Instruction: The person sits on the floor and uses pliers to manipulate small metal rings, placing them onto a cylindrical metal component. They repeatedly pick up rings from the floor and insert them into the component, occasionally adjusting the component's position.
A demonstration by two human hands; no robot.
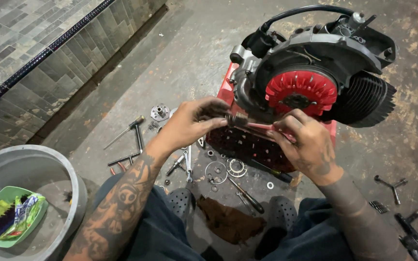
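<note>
Floor: grey concrete, stained and worn, with pale patches to the right. Wall: grey rectangular tiles crossed by a dark trim strip, left of the floor. A dark gutter runs along the wall base.

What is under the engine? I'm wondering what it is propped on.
The engine sits on a red plastic crate with a perforated side, standing on the concrete floor. The engine and both hands, left hand and right hand, cover the crate's top and far side.
</note>
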